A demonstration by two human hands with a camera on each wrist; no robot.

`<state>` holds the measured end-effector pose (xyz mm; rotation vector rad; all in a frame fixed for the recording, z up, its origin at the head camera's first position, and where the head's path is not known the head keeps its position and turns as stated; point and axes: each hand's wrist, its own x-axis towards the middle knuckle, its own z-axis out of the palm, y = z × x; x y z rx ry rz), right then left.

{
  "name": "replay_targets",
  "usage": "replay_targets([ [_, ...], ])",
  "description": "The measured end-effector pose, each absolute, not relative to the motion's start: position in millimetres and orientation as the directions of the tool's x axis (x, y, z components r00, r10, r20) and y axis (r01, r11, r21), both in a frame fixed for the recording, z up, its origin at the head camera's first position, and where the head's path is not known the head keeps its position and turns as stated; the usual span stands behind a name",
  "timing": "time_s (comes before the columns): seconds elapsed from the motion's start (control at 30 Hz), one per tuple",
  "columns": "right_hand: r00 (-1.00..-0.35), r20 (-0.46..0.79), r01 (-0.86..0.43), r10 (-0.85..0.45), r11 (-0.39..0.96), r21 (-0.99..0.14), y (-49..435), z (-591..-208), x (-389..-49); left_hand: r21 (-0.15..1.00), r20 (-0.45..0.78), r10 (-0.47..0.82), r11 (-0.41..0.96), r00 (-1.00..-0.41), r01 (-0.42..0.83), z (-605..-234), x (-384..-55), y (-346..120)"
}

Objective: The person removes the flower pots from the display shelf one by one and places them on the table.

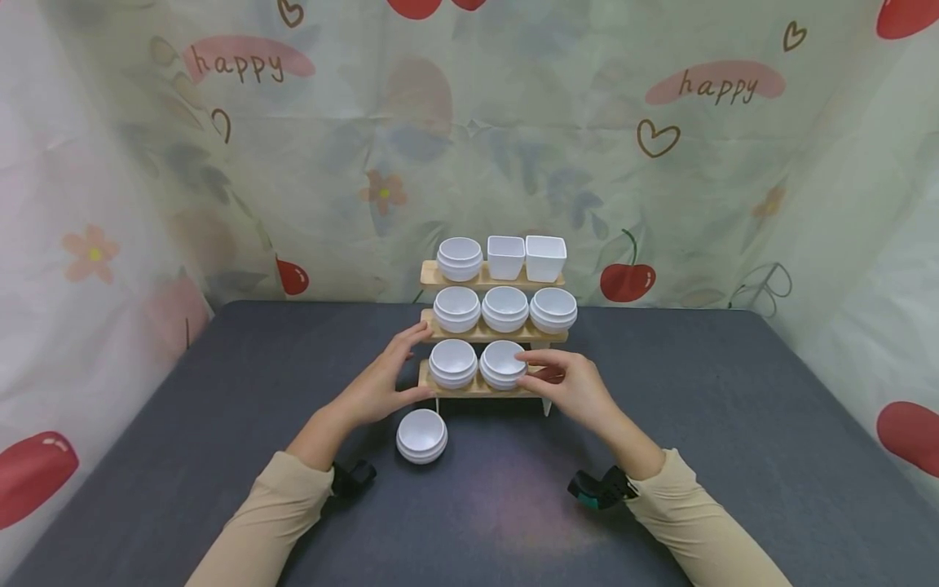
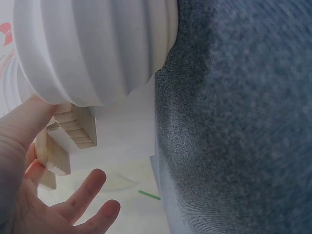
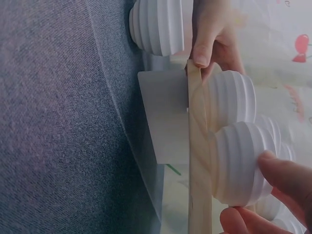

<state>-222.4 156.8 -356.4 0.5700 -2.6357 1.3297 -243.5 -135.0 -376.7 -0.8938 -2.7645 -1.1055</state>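
Note:
A three-tier wooden shelf rack [image 1: 480, 392] with white side panels holds small white bowls. My right hand [image 1: 568, 381] pinches a round ridged bowl [image 1: 503, 364] by its right side, between thumb and fingers; the bowl rests on the lowest tier. Left of it on that tier sits another round bowl [image 1: 452, 364]. At the rack's left side my left hand [image 1: 377, 381] has its thumb at the end of the lowest tier and its fingers spread up towards the middle tier. One more round bowl [image 1: 421, 436] stands on the table, just below the left hand.
The middle tier [image 1: 469, 335] carries several round bowls. On the top tier [image 1: 429, 277] stand a round bowl and two square bowls [image 1: 506, 257]. A dark cloth covers the table [image 1: 330, 342]. Behind hangs a patterned curtain [image 1: 477, 155].

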Motion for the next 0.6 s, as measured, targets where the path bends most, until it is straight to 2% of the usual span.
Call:
replay_targets([
  [0.6,-0.922,0.295,-0.387,-0.252,0.53,-0.755,155.2,-354.5,-221.1,0.627,0.238,0.503,0.574,-0.831,0.526,-375.0,-242.4,-135.4],
])
